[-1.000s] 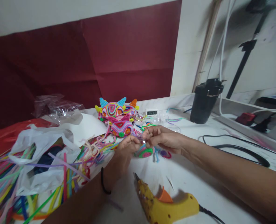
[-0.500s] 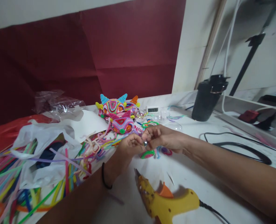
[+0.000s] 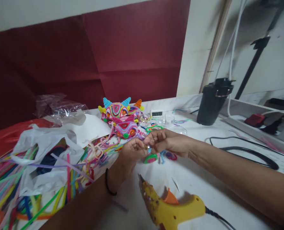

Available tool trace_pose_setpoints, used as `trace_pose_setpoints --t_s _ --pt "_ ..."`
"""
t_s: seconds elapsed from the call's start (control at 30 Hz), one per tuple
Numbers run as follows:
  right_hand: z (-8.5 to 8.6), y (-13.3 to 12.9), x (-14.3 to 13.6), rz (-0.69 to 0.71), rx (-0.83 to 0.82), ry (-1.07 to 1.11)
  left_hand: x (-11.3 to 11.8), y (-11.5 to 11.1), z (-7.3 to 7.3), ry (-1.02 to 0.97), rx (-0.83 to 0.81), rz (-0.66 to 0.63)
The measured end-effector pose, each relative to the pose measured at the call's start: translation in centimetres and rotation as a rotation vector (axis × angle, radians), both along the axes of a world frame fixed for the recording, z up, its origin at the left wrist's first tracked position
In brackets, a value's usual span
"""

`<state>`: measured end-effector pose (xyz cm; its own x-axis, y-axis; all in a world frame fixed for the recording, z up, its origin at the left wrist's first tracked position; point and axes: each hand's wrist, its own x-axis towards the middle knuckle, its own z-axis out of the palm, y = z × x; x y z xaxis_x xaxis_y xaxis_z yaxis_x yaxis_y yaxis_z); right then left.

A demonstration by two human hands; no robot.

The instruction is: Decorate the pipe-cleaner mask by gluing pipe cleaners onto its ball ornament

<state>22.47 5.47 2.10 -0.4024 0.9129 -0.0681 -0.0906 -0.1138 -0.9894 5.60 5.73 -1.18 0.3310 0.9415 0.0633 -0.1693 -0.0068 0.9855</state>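
My left hand and my right hand meet over the white table, fingertips pinched close together. Between them is something small and shiny, too small to make out. Just below the fingers lies a green and pink coil, with a purple and red coil to its right. Nearer to me, a yellow glue gun with an orange trigger lies on its side, nozzle toward my hands. Behind my hands stand colourful fuzzy animal heads, one with blue horns.
Many pipe cleaners and a white plastic bag cover the left side. A small digital clock stands at the back. To the right are a black bottle, a looped black cable and a tray holding plugs.
My fingers have shifted very slightly, still pinched together over the coils. The camera view has moved a little; the glue gun and other objects lie as before.
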Motion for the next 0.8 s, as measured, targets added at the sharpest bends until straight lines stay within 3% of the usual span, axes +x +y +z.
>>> trace_pose_setpoints --t_s 0.57,0.8 --pt "-0.5 0.5 0.1 -0.008 -0.016 0.027 0.1 0.5 -0.6 -0.065 -0.016 -0.001" --pt "-0.1 0.3 0.2 0.004 0.008 -0.018 0.1 -0.1 0.5 0.0 0.034 -0.017"
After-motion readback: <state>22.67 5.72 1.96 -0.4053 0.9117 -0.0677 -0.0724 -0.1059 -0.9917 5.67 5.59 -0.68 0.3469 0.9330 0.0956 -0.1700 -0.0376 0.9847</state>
